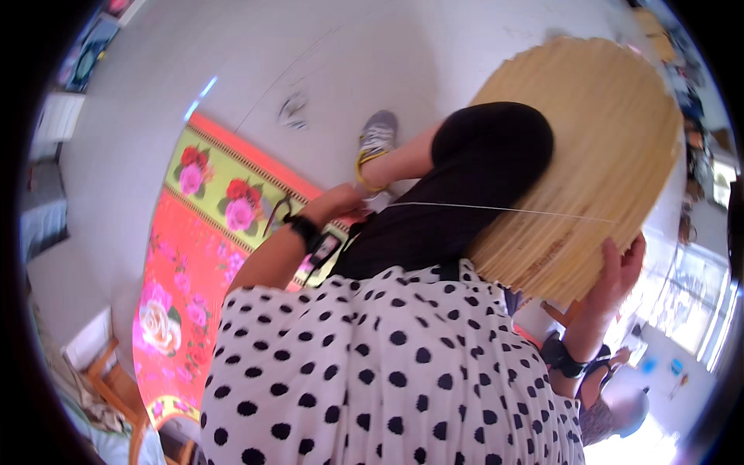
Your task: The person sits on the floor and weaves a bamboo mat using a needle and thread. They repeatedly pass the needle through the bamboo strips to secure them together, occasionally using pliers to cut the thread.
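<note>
A large pale wooden slatted piece (581,139) with a rounded end slants across the right, behind my black-clad bent leg (465,186). My right hand (620,267) grips its lower right edge, fingers curled at the slats. A thin white string (496,209) runs over the leg and across the slats toward that hand. At the string's left end, my left hand (345,203) is closed beside the leg on the string and a small white item (376,200), whose shape is hard to make out. A dark looped tool (279,213), perhaps scissors, lies just left of that hand.
A red and yellow floral mat (178,271) covers the grey floor at left, near my shoe (378,132). Wooden furniture (116,364) stands at lower left. Another person (616,403) is at lower right near bright windows. Assorted items line the room's edges.
</note>
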A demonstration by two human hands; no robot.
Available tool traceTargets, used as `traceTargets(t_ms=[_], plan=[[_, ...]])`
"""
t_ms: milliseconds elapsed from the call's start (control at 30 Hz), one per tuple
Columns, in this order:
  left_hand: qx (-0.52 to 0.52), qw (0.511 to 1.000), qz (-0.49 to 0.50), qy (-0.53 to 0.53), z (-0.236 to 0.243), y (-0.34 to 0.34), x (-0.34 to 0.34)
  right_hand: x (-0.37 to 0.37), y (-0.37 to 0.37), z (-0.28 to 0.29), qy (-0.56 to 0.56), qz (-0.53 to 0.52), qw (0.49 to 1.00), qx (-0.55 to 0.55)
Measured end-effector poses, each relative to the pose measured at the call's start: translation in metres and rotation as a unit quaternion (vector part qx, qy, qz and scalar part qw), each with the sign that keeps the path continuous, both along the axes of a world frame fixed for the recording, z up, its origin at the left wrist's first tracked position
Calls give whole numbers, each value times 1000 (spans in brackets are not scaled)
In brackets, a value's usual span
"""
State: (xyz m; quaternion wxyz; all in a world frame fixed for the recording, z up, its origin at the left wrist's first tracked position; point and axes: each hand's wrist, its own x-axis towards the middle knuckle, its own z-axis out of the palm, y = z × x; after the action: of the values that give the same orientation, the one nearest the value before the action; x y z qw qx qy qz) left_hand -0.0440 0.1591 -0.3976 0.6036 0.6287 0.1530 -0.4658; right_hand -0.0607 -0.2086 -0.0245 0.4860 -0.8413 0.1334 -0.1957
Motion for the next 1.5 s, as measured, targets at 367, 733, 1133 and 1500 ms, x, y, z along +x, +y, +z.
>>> traceTargets(t_ms=[367,733,1133,1500], plan=[[102,803,291,-510,245,92,73,3,24,7,16,8,999,48],[-315,534,-9,-785,423,85,46,2,26,7,2,-17,998,60],[-284,490,-83,-820,425,50,62,2,26,11,30,-4,998,61],[-270,482,-93,-828,423,46,64,4,27,11,21,-5,997,77]])
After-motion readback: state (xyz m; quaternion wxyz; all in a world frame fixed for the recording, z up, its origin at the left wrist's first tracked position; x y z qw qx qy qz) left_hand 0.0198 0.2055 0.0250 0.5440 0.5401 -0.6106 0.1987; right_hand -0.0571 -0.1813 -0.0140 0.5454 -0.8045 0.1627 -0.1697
